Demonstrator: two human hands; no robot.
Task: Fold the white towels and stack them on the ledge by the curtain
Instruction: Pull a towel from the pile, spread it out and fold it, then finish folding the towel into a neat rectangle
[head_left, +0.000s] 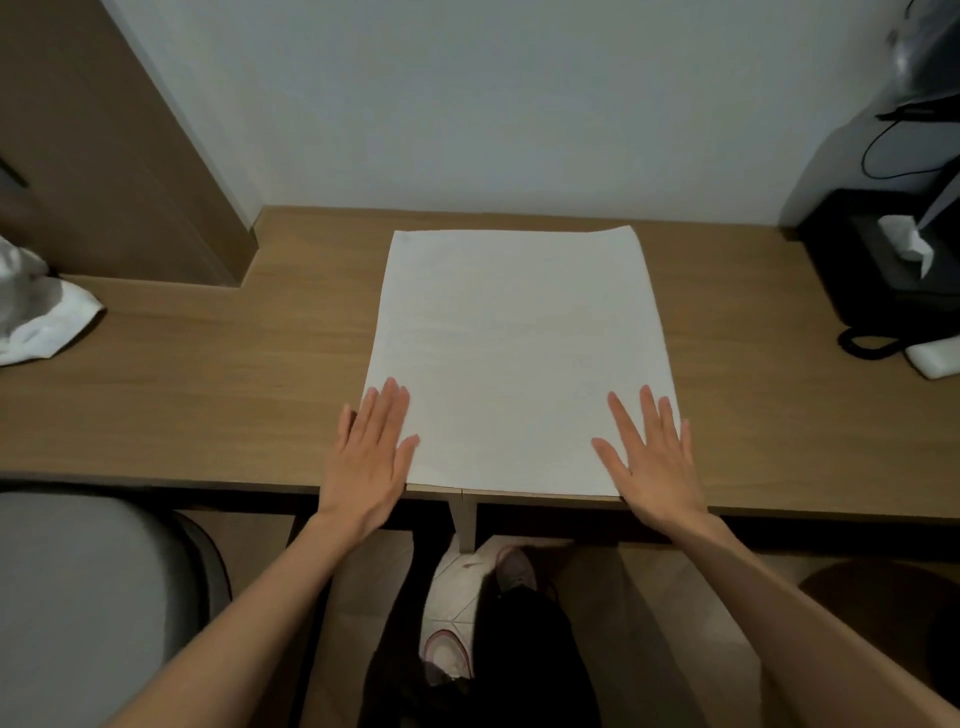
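Observation:
A white towel (519, 358) lies spread flat on the wooden desk (208, 405), its near edge at the desk's front edge. My left hand (371, 457) presses flat on the towel's near left corner, fingers straight. My right hand (652, 457) presses flat on the near right corner, fingers spread. A crumpled white towel (36, 312) sits at the desk's far left. No curtain or ledge is in view.
A black tissue box (883, 270) with a tissue sticking out stands at the right, with a black cable (872, 345) and a small folded white cloth (935, 358) near it. A grey chair (78, 597) is at the lower left. White wall behind.

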